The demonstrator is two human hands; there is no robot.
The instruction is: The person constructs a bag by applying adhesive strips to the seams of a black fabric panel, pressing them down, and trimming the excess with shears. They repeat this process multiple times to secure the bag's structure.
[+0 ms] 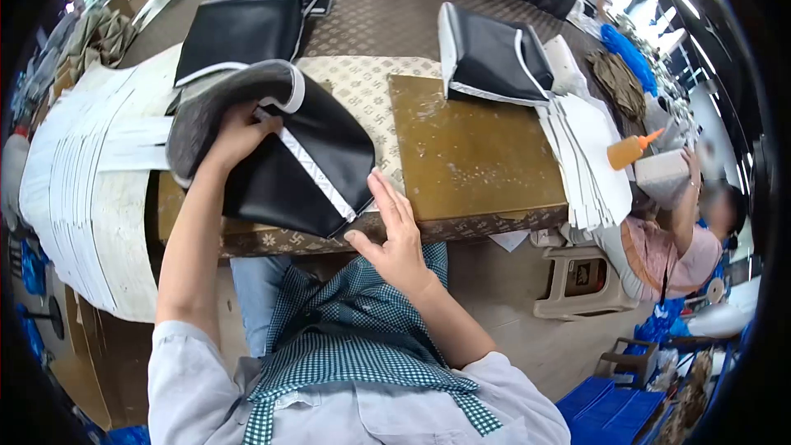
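Note:
A black bag-like piece (284, 173) with a white-edged opening and a white strip (317, 175) along its side lies tilted at the table's near edge. My left hand (241, 136) reaches into its opening, fingers wrapped round the edge near the strip's upper end. At the piece's lower right corner, my right hand (391, 239) has its thumb and fingers apart, the fingertips at the black surface near the strip's lower end. A brown board (474, 148) lies to the right of the piece.
Black pieces (243, 29) stand behind, another (494, 53) at the back right. White sheets lie left (74, 189) and right (589, 161), with an orange bottle (630, 151) on the right. A person (680, 251) sits beyond, near a beige stool (581, 284).

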